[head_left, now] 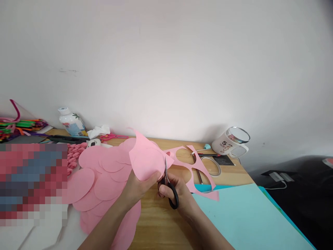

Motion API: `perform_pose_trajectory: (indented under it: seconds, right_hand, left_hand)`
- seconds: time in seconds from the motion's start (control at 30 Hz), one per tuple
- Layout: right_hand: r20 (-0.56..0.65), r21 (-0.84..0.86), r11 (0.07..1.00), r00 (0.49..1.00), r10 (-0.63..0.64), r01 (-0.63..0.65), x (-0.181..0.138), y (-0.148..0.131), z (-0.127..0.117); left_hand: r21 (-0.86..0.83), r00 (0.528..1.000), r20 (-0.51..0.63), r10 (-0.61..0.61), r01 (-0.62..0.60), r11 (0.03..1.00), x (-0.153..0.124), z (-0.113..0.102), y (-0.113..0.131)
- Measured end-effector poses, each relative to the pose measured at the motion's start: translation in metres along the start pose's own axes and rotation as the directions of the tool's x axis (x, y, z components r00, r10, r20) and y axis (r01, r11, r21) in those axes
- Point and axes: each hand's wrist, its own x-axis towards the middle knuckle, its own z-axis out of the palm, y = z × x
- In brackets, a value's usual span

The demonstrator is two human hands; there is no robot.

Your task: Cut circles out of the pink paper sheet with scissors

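Observation:
My left hand (140,187) grips a piece of pink paper (149,159), its thumb on the front of the sheet. The paper has a rounded lower edge and pointed corners at the top left and right. My right hand (175,192) is closed round black-handled scissors (173,199). Their blades point up at the right part of the paper, close to my left thumb. Under and beside my left arm lies a heap of pink paper circles (109,180). Behind my right hand is a pink paper offcut (194,166) with round holes.
Light blue sheets (249,211) cover the table's right side. At the back stand a white mug (231,142) and a tilted white bottle (71,121). Pink scissors (114,136), a crumpled tissue (99,131), a coiled cable (215,166) and colourful pipe cleaners (23,125) lie near the wall.

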Motion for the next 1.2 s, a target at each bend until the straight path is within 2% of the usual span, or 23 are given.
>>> perform_pose_trajectory:
  seconds: [0.17,0.3,0.67,0.8,1.2]
  right_hand:
    - [0.009,0.025,1.000,1.000,0.008,-0.008,-0.002,0.002,-0.001]
    - [0.015,0.033,0.999,1.000,0.004,-0.004,-0.004,0.004,-0.003]
    - [0.005,0.058,0.998,1.000,0.018,-0.019,-0.004,0.002,-0.001]
    - [0.000,0.058,0.998,1.000,0.013,-0.013,-0.004,0.003,-0.001]
    - [0.006,0.013,1.000,1.000,0.003,-0.003,-0.004,0.002,-0.001]
  left_hand:
    - [0.003,0.999,0.041,0.004,-0.004,1.000,0.001,0.000,-0.002]
    - [-0.031,1.000,0.025,0.006,-0.005,1.000,0.001,0.002,-0.001]
    - [-0.074,0.992,0.086,0.097,-0.091,0.993,0.002,-0.004,-0.004]
    - [-0.038,0.995,0.054,0.083,-0.081,0.996,0.003,-0.005,-0.008]
    - [-0.078,0.992,0.066,0.104,-0.099,0.992,0.004,-0.008,-0.012]
